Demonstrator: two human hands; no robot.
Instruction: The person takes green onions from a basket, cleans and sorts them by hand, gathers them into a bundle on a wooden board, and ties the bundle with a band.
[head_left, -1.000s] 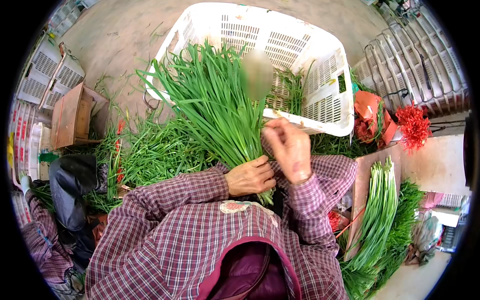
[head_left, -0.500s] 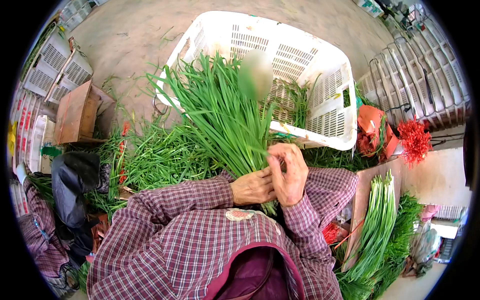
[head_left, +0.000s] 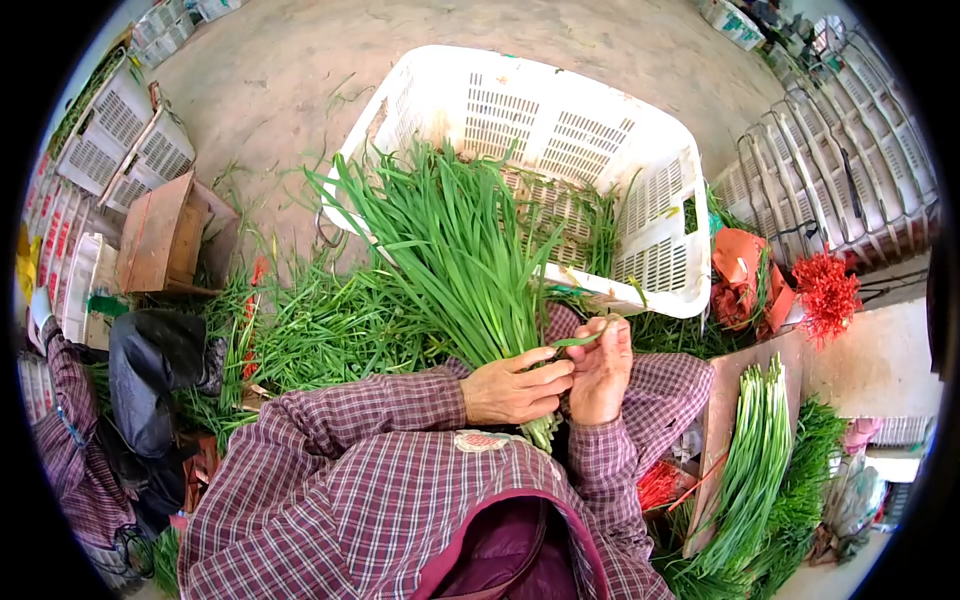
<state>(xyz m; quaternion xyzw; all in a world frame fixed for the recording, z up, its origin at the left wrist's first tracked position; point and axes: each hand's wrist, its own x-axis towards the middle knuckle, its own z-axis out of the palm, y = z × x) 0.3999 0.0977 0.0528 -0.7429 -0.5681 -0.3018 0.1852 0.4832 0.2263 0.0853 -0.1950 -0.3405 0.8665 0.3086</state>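
My left hand [head_left: 517,387] is wrapped round the lower stems of a bunch of long green leaves [head_left: 450,250]. The bunch slants up and left, its leaf tips over the near left part of a white plastic basket [head_left: 690,300]. Just right of the stems, my right hand [head_left: 600,372] pinches a single green leaf [head_left: 577,340] between thumb and fingers, its palm partly turned up. Pale stem ends stick out below my left hand.
Loose green leaves [head_left: 340,325] cover the floor at left, near a wooden box [head_left: 155,235]. A co-worker's dark-clad leg [head_left: 145,375] is at far left. To the right lie stacked leaf bunches [head_left: 750,460], red ties [head_left: 826,293] and stacked white crates [head_left: 820,170].
My right hand has moved down and a little right from beside the bunch, its palm opening upward, and a single leaf now shows in its fingers. My left hand keeps its hold.
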